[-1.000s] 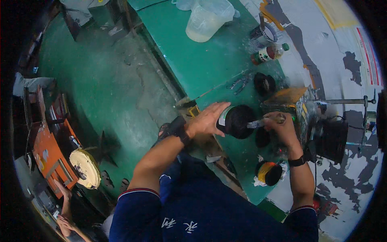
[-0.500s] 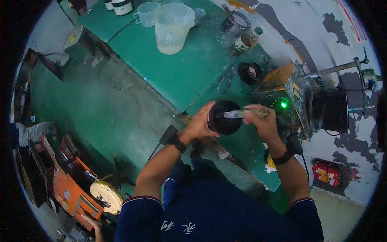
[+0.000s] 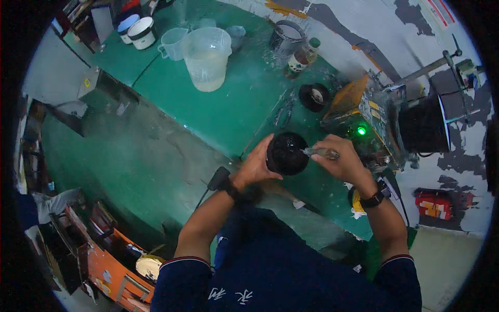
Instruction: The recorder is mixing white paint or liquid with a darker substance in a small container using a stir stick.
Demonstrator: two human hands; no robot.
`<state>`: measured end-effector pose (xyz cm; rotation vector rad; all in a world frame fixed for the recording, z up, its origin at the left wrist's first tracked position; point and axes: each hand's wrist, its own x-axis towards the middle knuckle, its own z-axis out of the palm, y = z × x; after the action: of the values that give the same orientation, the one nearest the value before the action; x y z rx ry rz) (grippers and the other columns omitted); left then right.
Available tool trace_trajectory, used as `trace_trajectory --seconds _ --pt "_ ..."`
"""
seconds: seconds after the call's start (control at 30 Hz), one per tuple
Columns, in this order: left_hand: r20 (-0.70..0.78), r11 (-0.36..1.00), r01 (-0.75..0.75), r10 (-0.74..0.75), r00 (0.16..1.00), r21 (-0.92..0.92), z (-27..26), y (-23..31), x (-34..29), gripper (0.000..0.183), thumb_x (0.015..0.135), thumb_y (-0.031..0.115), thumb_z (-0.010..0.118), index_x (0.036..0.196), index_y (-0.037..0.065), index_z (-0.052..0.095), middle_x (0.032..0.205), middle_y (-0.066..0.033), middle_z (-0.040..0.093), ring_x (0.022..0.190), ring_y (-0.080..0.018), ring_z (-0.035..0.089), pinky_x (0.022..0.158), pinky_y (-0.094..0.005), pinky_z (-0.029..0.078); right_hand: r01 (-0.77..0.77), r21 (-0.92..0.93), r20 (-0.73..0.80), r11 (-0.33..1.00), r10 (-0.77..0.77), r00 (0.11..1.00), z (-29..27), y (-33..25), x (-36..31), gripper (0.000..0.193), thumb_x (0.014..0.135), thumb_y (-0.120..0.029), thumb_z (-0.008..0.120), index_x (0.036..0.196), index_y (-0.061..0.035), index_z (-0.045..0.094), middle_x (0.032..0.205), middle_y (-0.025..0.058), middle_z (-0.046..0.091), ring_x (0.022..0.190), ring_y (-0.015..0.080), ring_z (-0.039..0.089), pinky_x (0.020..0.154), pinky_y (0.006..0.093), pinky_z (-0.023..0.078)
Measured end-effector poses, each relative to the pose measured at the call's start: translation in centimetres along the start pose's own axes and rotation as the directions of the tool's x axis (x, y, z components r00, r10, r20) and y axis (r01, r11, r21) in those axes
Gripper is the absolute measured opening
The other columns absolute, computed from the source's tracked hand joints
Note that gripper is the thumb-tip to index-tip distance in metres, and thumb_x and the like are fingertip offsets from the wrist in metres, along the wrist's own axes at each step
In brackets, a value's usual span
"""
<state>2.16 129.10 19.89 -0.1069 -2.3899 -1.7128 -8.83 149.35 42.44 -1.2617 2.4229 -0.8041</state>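
1. Left hand (image 3: 255, 167) was wrapped around a black tub (image 3: 287, 153), held up just over the near edge of the green surface (image 3: 228, 109).
2. Right hand (image 3: 340, 164) pinched a thin tool (image 3: 318, 152), its tip poking into the tub.
3. Clear jug (image 3: 207, 51) sat well back, with a bottle (image 3: 301, 58) further right.

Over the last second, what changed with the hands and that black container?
The camera view swung, so the bench things sit differently in the picture, and more of the bench's far end shows. The grip did not change: the left hand still clasps the round black container and the right hand still holds the slim tool with its tip at the container. Nothing was let go. The clear measuring jug stays on the green bench.
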Motion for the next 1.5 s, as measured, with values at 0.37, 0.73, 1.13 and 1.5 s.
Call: trace_trajectory --seconds 0.37,0.73,1.13,1.5 --pt "0.150 0.980 0.025 0.005 0.989 -0.197 -0.1 -0.1 3.2 0.114 0.052 0.030 0.100 0.145 0.005 0.038 0.140 -0.0146 0.052 0.131 -0.0288 0.052 0.110 -0.0400 0.043 -0.398 0.740 -0.118 0.542 0.688 0.716 6.1 2.5 -6.0 0.022 0.087 -0.014 0.078 0.101 0.0017 0.072 0.081 0.0053 0.071 0.070 0.0104 0.066 0.063 0.0252 0.053" --pt "0.518 0.921 -0.334 0.190 0.834 0.199 -7.6 -2.9 9.1 0.077 0.074 0.020 0.084 0.141 0.006 0.047 0.134 -0.0195 0.056 0.125 -0.0372 0.054 0.104 -0.0465 0.046 -0.547 0.535 -0.489 0.644 0.764 0.421 5.0 -8.4 -2.4 0.027 0.085 -0.019 0.079 0.101 0.0015 0.073 0.082 0.0114 0.072 0.073 0.0185 0.069 0.067 0.0339 0.055" --pt "0.592 0.539 -0.485 -0.032 0.805 0.689 -3.7 -3.3 20.8 0.066 0.082 0.023 0.073 0.135 -0.002 0.044 0.094 -0.0226 0.071 0.086 -0.0412 0.069 0.072 -0.0508 0.055 -0.591 0.317 -0.614 0.742 0.635 0.468 11.1 -8.0 -0.1 0.024 0.085 -0.018 0.073 0.103 -0.0027 0.069 0.095 0.0206 0.065 0.090 0.0406 0.065 0.079 0.0482 0.054" --pt "0.566 0.482 -0.529 0.080 0.821 0.699 -0.9 -6.5 23.2 0.075 0.079 0.023 0.075 0.139 -0.006 0.041 0.087 -0.0178 0.072 0.080 -0.0378 0.071 0.068 -0.0472 0.057 -0.562 0.270 -0.717 0.782 0.553 0.425 12.5 -7.7 -0.2 0.026 0.081 -0.024 0.074 0.096 -0.0030 0.070 0.091 0.0204 0.065 0.087 0.0407 0.065 0.077 0.0490 0.053"
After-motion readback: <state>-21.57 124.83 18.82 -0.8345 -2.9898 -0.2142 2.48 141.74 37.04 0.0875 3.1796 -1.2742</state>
